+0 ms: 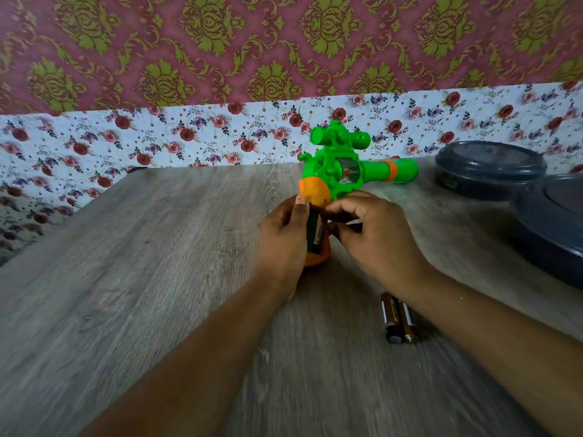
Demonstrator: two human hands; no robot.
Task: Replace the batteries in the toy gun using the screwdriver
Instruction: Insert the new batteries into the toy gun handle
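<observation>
The toy gun (340,171) stands upright on the counter (157,279), its orange grip wrapped by the left hand (284,238). The right hand (372,234) pinches at the battery (315,231) seated inside. Two batteries (398,318) lie near the right wrist.

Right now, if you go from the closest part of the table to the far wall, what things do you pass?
Two brown batteries → hands on the handle, left hand and right hand → green toy gun → flowery wall.

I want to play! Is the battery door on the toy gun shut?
Not shut: a battery shows bare in the toy gun handle, between both hands.
</observation>
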